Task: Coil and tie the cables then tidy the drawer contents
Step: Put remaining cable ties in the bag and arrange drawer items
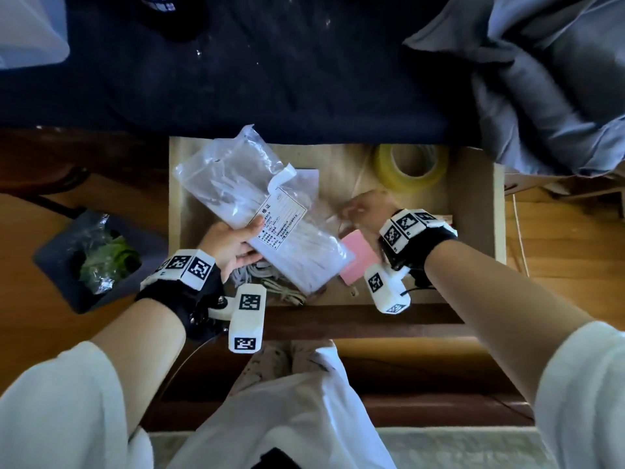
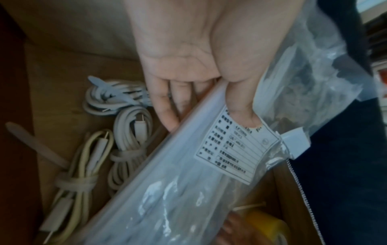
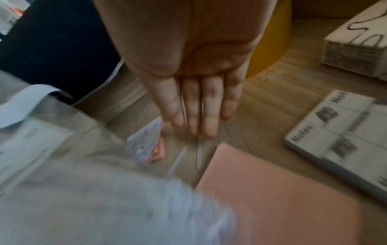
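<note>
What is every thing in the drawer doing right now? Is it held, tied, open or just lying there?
Drawer: pulled open.
Plastic bag: lifted, tilted, pinched by left hand.
Three cables: coiled, strapped, lying in drawer.
Right hand: fingers straight, reaching down, holding nothing.
Yellow tape roll: lying flat.
Pink pad: lying flat.

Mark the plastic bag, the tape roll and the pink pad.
plastic bag [image 1: 236, 184]: head view, on its clear upper half.
tape roll [image 1: 411, 179]: head view, on the yellow near wall.
pink pad [image 1: 358, 255]: head view, on the middle of its top face.

Three tied cable coils, one plastic bag, one tape roll.
</note>
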Demonstrator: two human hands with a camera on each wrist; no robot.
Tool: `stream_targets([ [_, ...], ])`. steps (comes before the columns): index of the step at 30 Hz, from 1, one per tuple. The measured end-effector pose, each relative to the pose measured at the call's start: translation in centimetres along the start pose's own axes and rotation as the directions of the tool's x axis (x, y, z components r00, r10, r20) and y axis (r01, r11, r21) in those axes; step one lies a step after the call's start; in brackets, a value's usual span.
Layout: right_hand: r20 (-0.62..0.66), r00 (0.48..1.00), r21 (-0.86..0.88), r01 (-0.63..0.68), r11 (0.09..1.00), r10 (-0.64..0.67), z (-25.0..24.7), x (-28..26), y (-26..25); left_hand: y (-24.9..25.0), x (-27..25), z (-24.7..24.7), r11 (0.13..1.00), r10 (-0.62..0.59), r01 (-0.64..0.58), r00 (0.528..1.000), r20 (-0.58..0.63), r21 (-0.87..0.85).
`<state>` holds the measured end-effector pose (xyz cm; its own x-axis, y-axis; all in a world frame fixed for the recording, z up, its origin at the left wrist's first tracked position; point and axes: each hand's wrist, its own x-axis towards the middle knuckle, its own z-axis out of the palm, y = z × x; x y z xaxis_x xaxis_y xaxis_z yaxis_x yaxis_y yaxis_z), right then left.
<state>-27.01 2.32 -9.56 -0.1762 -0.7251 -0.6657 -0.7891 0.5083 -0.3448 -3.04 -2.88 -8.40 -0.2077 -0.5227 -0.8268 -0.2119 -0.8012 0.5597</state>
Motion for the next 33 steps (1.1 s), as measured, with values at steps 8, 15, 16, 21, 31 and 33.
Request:
stream_targets([
  [8, -0.144, 0.930, -0.039, -0.346, 0.937, 0.337, 0.0, 3.6, -2.1, -0.1, -0.4, -0.2, 1.000, 0.021, -0.020, 1.000, 0.013, -0.021],
  [15, 0.153, 0.939, -0.351, -0.239, 0.905, 0.307, 1.3, 0.4, -2.2, 0.3, -1.6, -0.9, 0.998, 0.065, -0.064, 0.997, 0.035, -0.022],
  [16, 0.057, 0.936, -0.256, -0.322, 0.911, 0.347, 1.5, 1.3, -1.7, 0.4, -1.7, -1.1, 0.997, 0.069, -0.068, 0.997, 0.032, -0.030],
  [21, -0.196, 0.813, 0.318, -0.476, 0.820, 0.548, 0.9, 2.5, -1.5, 0.6, -1.9, -2.0, 0.994, 0.082, -0.079, 0.996, 0.031, -0.076],
  [31, -0.189, 0.941, 0.186, -0.247, 0.951, 0.281, 0.2, -1.6, -0.1, 0.6, -3.1, -1.5, 0.994, 0.098, -0.096, 0.994, 0.056, -0.045],
  [33, -0.279, 0.939, 0.316, -0.110, 0.942, 0.203, -0.1, -3.6, -0.1, 1.0, -4.0, -1.0, 0.994, 0.105, -0.105, 0.992, 0.065, -0.002],
])
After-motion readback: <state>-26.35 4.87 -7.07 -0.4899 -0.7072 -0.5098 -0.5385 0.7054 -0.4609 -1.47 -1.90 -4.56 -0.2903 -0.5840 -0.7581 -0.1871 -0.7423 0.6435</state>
